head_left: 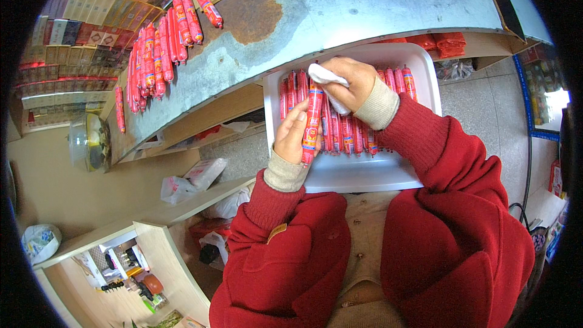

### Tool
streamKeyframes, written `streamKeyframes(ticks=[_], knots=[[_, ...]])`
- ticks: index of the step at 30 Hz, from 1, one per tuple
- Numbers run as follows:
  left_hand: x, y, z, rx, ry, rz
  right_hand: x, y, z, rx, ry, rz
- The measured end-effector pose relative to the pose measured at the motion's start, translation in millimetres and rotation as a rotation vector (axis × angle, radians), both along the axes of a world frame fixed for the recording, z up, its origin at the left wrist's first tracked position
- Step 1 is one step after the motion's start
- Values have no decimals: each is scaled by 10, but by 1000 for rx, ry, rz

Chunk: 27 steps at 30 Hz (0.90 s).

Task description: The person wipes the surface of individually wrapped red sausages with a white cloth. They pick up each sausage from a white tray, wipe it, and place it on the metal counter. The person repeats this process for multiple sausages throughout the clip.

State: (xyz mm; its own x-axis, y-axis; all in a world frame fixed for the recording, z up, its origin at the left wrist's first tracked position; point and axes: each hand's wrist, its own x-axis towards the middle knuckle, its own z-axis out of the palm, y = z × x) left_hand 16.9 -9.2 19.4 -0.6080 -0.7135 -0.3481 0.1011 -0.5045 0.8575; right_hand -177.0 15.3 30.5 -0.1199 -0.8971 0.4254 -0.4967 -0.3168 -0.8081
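Note:
My left hand point(291, 132) is closed round one red-wrapped sausage point(313, 118), which it holds nearly upright in the picture. In my right hand point(355, 82) is a folded white cloth point(328, 75), its edge against the top end of that sausage. Both hands are above a white plastic tub point(430, 79). Rows of similar red sausages point(347, 133) lie side by side in the tub, partly hidden by my hands and sleeve. More red sausages point(149, 58) lie bunched on the worn counter point(340, 0) at the upper left.
Shelves of small boxes point(91, 3) stand beyond the counter's left end. A clear round container point(90, 140) is at the left. White plastic bags point(193, 181) lie below the counter. An open drawer compartment point(164, 249) with small items is at the lower left. Red packets point(449, 44) sit under the counter.

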Motion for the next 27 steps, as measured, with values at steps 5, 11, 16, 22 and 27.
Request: streamKeyframes(ticks=[5,11,16,22,27], knots=[[-35,-13,7,-39,19,32,140,80,11,-18,36,135],[-99,-20,-2,-44,-9,282,282,215,23,24,106,365],[-9,-26,9,-40,37,38,147,83,2,-29,84,199],[-20,-11,-20,-70,104,9,117,65,18,-19,-39,102],[-10,-30,2,-77,-30,77,262,192,42,90,71,349]])
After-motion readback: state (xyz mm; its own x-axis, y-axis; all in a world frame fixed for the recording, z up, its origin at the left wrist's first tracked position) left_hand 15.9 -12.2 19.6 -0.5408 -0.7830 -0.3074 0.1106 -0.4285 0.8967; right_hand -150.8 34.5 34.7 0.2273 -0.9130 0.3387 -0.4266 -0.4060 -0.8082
